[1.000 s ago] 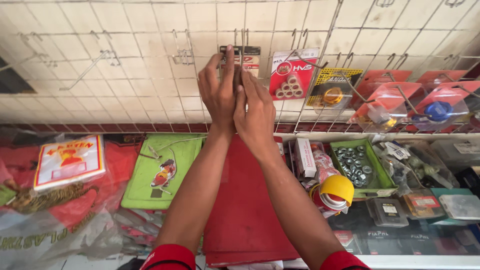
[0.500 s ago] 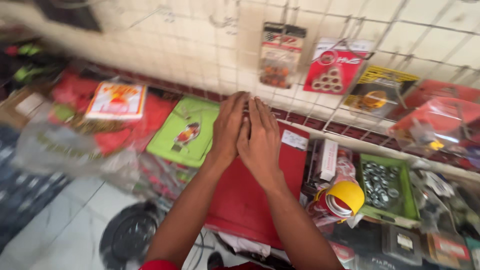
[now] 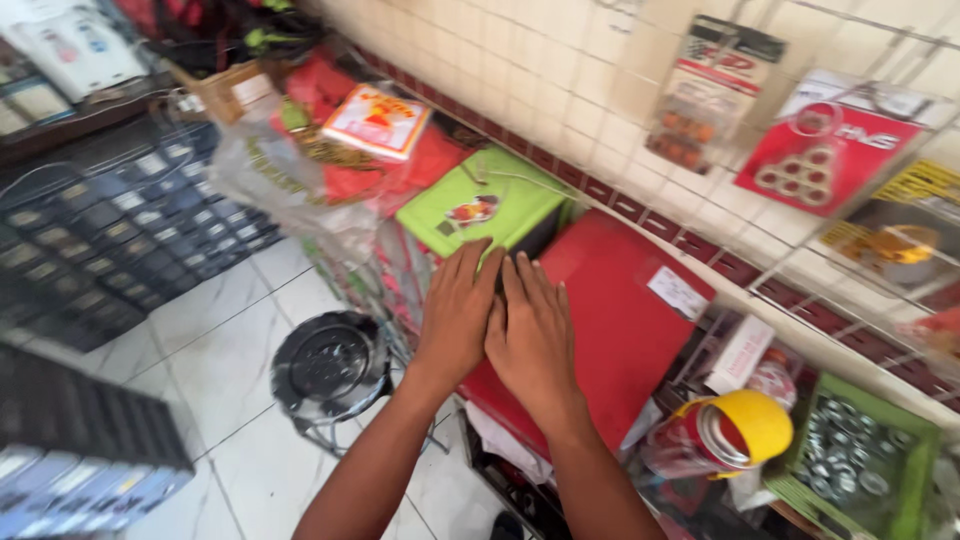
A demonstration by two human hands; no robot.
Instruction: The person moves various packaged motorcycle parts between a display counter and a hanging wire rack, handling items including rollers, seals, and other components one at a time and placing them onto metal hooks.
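Red flat box (image 3: 610, 320) under left hand (image 3: 458, 310) and right hand (image 3: 530, 335).

The green tray (image 3: 858, 470) of nuts is cut off at the bottom right; whatever lies under both hands (image 3: 495, 325) is hidden; the hanging packs (image 3: 700, 95) are blurry.

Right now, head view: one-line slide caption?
Both hands, left hand and right hand, side by side over a red flat pack.
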